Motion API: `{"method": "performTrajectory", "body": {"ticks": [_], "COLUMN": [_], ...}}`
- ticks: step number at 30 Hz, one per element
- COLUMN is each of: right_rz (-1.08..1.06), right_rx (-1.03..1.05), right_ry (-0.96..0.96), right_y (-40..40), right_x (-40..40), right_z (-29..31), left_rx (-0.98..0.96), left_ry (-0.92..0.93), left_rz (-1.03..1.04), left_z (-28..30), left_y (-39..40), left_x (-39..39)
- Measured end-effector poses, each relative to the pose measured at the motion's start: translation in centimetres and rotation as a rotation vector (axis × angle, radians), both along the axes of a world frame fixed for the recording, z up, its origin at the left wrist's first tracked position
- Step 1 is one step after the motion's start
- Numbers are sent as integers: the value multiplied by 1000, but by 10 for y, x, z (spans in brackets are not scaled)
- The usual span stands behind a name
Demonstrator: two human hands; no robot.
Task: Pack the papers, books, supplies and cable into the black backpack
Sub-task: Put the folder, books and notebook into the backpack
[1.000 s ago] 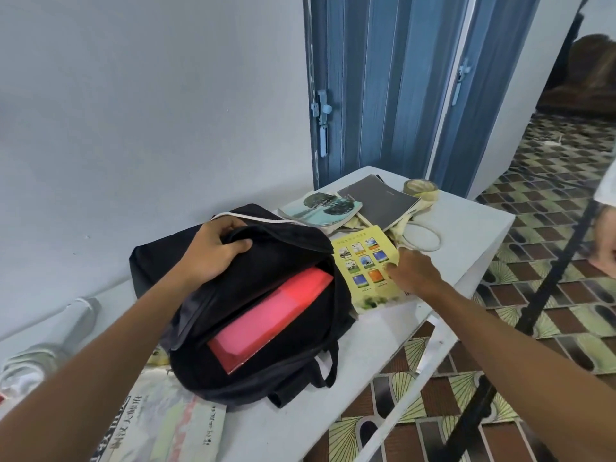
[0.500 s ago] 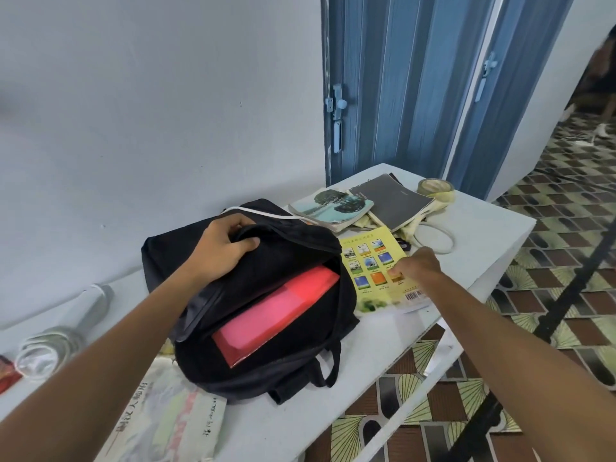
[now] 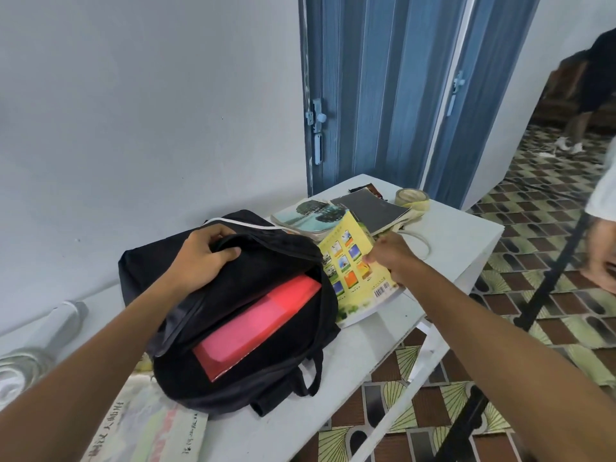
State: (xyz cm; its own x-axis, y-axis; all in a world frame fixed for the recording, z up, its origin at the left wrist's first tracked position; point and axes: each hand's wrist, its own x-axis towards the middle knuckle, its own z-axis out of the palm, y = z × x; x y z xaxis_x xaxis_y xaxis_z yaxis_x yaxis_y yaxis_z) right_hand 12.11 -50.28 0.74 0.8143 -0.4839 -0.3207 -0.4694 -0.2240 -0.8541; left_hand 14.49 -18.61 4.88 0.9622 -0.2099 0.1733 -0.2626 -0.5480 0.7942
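Inspector A: The left hand held the soft black backpack open by its fabric rim on the white desk; a flat red folder sat inside.

Inspector B: The right hand pinched the glossy yellow book, tilted just beside the backpack.

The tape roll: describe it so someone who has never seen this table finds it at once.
Start at the blue folding door; the far end of the white table lies just in front of it. There, right of the dark grey notebook, stands the tape roll. It is the only round, hollow thing among flat books, pale yellowish, resting on cream fabric.
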Motion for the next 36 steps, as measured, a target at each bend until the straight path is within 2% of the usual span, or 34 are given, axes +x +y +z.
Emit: {"method": "performTrajectory", "body": {"ticks": [6, 11, 14, 18, 22, 29, 36], "right_rz": [-26, -98, -70, 188, 431, 638, 664], "right_rx": [55, 217, 368, 621, 735, 725, 631], "right_ry": [-184, -399, -475, -365, -248, -37, 84], "right_y": [6, -2, -12, -19, -6, 33, 61], "right_x": [-14, -32, -44, -58, -62, -47, -25], "right_z": [24, 45, 56, 52, 20, -30, -28], "left_rx": [-9, -9, -31, -96, -126, -165, -112], "left_ry": [19, 28, 39, 68, 94, 43, -129], "left_rz": [-8, -14, -18, -8, -2, -5, -73], "left_z": [3, 2, 4, 8, 13, 37, 53], "left_y": [4, 5, 2, -3, 0, -1, 5], "left_x": [2, 3, 1, -1, 2, -3, -13]}}
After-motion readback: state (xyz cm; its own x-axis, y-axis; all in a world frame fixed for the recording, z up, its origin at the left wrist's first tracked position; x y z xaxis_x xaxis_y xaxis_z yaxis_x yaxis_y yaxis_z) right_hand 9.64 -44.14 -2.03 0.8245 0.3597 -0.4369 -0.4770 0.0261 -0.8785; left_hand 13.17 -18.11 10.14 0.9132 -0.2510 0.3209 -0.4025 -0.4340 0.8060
